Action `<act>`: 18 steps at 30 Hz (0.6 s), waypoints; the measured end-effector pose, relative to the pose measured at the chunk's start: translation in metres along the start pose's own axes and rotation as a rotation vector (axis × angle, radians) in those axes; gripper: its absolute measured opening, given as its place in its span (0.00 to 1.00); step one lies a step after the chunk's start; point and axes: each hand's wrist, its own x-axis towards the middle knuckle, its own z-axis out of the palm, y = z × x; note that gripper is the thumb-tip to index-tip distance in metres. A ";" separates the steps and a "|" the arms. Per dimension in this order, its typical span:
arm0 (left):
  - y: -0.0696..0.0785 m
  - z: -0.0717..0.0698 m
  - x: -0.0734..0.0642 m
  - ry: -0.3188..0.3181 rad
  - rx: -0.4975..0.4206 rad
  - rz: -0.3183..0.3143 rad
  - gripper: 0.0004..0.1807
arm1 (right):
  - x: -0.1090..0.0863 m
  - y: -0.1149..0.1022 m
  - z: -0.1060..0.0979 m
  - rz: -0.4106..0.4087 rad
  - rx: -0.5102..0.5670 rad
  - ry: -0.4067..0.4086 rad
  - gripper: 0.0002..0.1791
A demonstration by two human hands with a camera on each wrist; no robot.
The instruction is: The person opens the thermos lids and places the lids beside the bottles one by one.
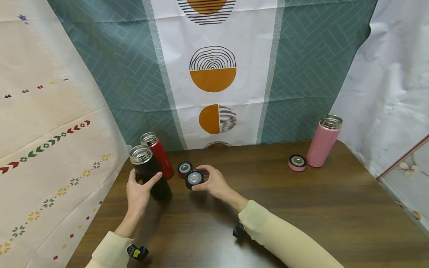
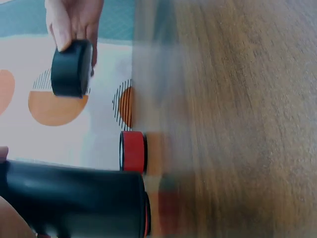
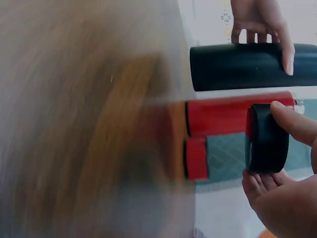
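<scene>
My left hand (image 1: 138, 193) grips a black bottle (image 1: 152, 175), thumb and fingers on opposite sides of its body. The bottle's steel threaded mouth is uncovered, and in the head view it hides part of the red bottle (image 1: 163, 158) behind it. Between thumb and fingers of my right hand (image 1: 214, 182) is a black lid (image 3: 270, 139), held above the table; its grey inner face shows in the head view. Just behind this lid a red lid (image 2: 133, 151) lies on the table. The red bottle is also uncapped.
An uncapped pink bottle (image 1: 324, 141) stands at the right back of the brown table (image 1: 268, 216). Left of it lies a pink lid (image 1: 297, 162), inner face up. Patterned cloth (image 1: 134, 67) hangs along the table's back edge, with more cloth on both sides.
</scene>
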 end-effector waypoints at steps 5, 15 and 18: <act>-0.002 -0.003 0.003 0.025 -0.036 -0.055 0.43 | 0.011 0.006 0.026 0.004 -0.043 0.026 0.38; -0.010 -0.010 0.011 0.061 -0.089 -0.137 0.43 | 0.021 0.014 0.063 0.029 -0.170 0.051 0.38; -0.012 -0.011 0.013 0.043 -0.090 -0.147 0.44 | 0.022 0.016 0.070 0.030 -0.220 0.051 0.37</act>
